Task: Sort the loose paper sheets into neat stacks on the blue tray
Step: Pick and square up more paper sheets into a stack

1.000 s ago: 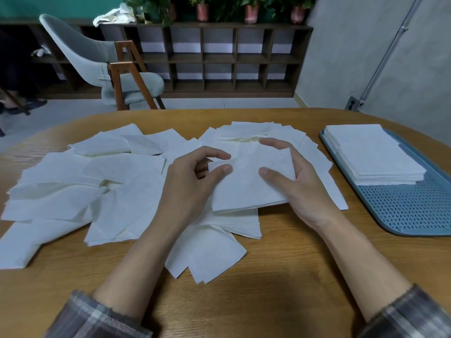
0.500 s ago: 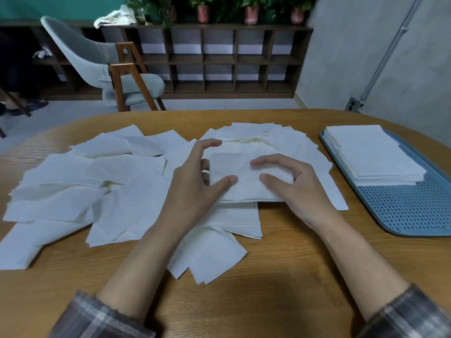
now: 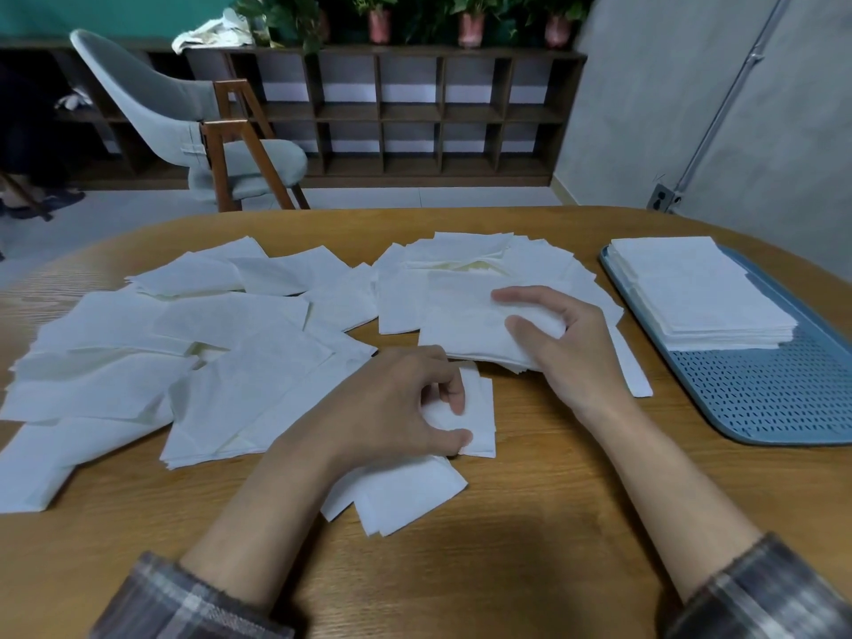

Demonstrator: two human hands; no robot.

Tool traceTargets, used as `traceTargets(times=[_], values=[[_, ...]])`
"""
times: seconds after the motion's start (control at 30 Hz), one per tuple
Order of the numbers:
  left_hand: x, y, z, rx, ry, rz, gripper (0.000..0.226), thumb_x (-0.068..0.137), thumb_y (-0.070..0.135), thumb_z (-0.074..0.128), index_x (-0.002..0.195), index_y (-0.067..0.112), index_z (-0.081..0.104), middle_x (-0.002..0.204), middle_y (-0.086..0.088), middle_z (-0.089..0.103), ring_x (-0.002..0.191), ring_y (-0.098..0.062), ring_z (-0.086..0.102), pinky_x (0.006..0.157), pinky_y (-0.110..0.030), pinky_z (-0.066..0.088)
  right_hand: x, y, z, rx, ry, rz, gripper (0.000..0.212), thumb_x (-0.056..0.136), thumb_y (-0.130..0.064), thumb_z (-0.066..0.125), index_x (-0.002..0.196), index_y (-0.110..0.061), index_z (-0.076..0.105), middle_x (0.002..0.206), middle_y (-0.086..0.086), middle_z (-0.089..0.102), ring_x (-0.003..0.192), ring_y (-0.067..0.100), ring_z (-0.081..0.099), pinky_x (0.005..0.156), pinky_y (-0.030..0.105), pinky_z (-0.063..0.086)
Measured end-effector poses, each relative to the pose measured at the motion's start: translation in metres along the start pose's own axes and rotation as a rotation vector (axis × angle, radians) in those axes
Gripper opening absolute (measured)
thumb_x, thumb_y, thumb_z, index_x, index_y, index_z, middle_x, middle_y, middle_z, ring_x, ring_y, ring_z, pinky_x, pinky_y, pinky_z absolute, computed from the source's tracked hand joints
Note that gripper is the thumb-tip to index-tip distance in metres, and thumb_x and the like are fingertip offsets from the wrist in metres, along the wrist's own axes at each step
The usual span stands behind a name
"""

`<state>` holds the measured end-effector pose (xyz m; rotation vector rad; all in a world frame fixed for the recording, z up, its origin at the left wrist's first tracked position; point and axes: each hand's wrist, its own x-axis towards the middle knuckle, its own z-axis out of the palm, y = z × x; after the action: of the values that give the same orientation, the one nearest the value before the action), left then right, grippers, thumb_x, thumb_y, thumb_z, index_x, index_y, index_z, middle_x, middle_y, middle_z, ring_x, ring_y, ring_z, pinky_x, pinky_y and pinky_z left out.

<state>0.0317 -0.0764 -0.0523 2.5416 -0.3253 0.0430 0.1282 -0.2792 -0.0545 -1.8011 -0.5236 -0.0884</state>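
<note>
Loose white paper sheets (image 3: pixel 184 343) lie scattered over the left and middle of the wooden table (image 3: pixel 530 523). My right hand (image 3: pixel 562 343) grips a small bundle of sheets (image 3: pixel 465 325) by its right edge, thumb on top, just above the table. Nearer to me, my left hand (image 3: pixel 405 408) has curled fingers pinching another white sheet (image 3: pixel 479 422) that lies on the table. A blue perforated tray (image 3: pixel 760 398) sits at the right. On its far half rests a neat stack of sheets (image 3: pixel 696 292).
Beyond the table's far edge stand a grey chair with wooden legs (image 3: pixel 221 140) and a low dark shelf unit (image 3: pixel 415 113) with potted plants on top. A grey wall with a pipe rises behind the tray. Bare wood shows near me.
My left hand has let go of the bundle and dropped toward me onto a sheet near the table's front. My right hand now holds the bundle alone, shifted slightly right.
</note>
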Motion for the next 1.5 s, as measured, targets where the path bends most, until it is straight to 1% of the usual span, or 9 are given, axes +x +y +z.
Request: traceTargets(times=[0.33, 0.5, 0.6, 0.7, 0.83, 0.97, 1.07, 1.3, 1.5], values=[[-0.002, 0.004, -0.001, -0.203, 0.133, 0.054, 0.01, 0.086, 0.017, 0.078, 0.084, 0.024, 0.072, 0.081, 0.011, 0.071, 0.086, -0.01, 0.068, 0.076, -0.022, 0.053, -0.001, 0.001, 0.002, 0.031, -0.115, 0.013, 0.031, 0.1, -0.001, 0.063, 0.113, -0.023, 0.08, 0.119, -0.02, 0.076, 0.122, -0.011, 0.059, 0.098, 0.002, 0.037], [-0.001, 0.008, -0.006, -0.393, 0.383, 0.045, 0.004, 0.095, 0.019, 0.077, 0.095, 0.022, 0.075, 0.085, 0.006, 0.075, 0.087, -0.018, 0.073, 0.078, -0.031, 0.057, -0.004, -0.006, 0.002, 0.172, -0.262, 0.002, 0.036, 0.101, -0.045, 0.057, 0.114, -0.02, 0.08, 0.123, -0.011, 0.076, 0.128, 0.002, 0.061, 0.106, 0.014, 0.04], [0.001, 0.007, -0.007, -0.425, 0.474, 0.017, 0.004, 0.094, 0.019, 0.079, 0.098, 0.019, 0.078, 0.088, 0.011, 0.076, 0.089, -0.013, 0.074, 0.078, -0.023, 0.055, -0.008, -0.01, 0.004, 0.133, -0.305, -0.029, 0.025, 0.1, -0.039, 0.069, 0.11, -0.019, 0.081, 0.115, -0.01, 0.078, 0.119, 0.005, 0.066, 0.1, 0.015, 0.046], [0.002, 0.004, -0.008, -0.463, 0.526, -0.05, 0.011, 0.091, 0.024, 0.082, 0.101, 0.024, 0.078, 0.084, 0.01, 0.076, 0.086, -0.011, 0.073, 0.076, -0.018, 0.051, -0.007, -0.007, 0.005, 0.143, -0.23, 0.01, 0.012, 0.096, -0.026, 0.074, 0.1, -0.017, 0.081, 0.102, -0.01, 0.079, 0.104, 0.003, 0.071, 0.086, 0.014, 0.049], [0.003, 0.003, -0.014, -0.529, 0.588, -0.169, 0.026, 0.086, 0.031, 0.086, 0.109, 0.033, 0.075, 0.082, 0.005, 0.077, 0.091, -0.011, 0.073, 0.085, -0.023, 0.053, -0.001, -0.001, 0.002, 0.138, -0.034, 0.137, 0.015, 0.09, -0.034, 0.08, 0.101, -0.024, 0.079, 0.106, -0.018, 0.077, 0.107, -0.008, 0.066, 0.09, 0.008, 0.045], [0.001, 0.002, -0.021, -0.641, 0.627, -0.228, 0.029, 0.088, 0.027, 0.085, 0.114, 0.033, 0.073, 0.086, 0.009, 0.08, 0.089, -0.001, 0.069, 0.1, -0.041, 0.05, -0.002, 0.0, 0.0, 0.289, -0.106, 0.207, 0.022, 0.088, -0.032, 0.081, 0.109, -0.025, 0.077, 0.117, -0.008, 0.077, 0.115, 0.014, 0.072, 0.101, 0.034, 0.054], [0.002, 0.004, -0.019, -0.623, 0.63, -0.232, 0.03, 0.087, 0.025, 0.086, 0.114, 0.03, 0.073, 0.085, 0.009, 0.08, 0.092, 0.006, 0.069, 0.089, -0.018, 0.049, -0.005, -0.006, 0.005, 0.329, -0.231, 0.176, 0.034, 0.087, -0.03, 0.08, 0.121, -0.028, 0.074, 0.125, -0.003, 0.073, 0.12, 0.021, 0.069, 0.103, 0.045, 0.055], [0.004, 0.004, -0.014, -0.631, 0.629, -0.254, 0.03, 0.086, 0.025, 0.087, 0.11, 0.032, 0.073, 0.086, 0.01, 0.08, 0.094, -0.007, 0.074, 0.089, -0.035, 0.056, -0.01, -0.012, 0.01, 0.284, -0.285, 0.123, 0.055, 0.09, -0.027, 0.078, 0.139, -0.043, 0.059, 0.134, -0.017, 0.066, 0.126, 0.009, 0.063, 0.107, 0.037, 0.052], [0.004, 0.003, -0.014, -0.61, 0.641, -0.238, 0.028, 0.085, 0.026, 0.087, 0.109, 0.032, 0.073, 0.083, 0.011, 0.079, 0.094, -0.004, 0.072, 0.08, -0.019, 0.05, -0.012, -0.015, 0.009, 0.151, -0.285, 0.045, 0.064, 0.097, -0.016, 0.074, 0.147, -0.045, 0.048, 0.148, -0.03, 0.05, 0.136, -0.01, 0.047, 0.104, 0.01, 0.042]])
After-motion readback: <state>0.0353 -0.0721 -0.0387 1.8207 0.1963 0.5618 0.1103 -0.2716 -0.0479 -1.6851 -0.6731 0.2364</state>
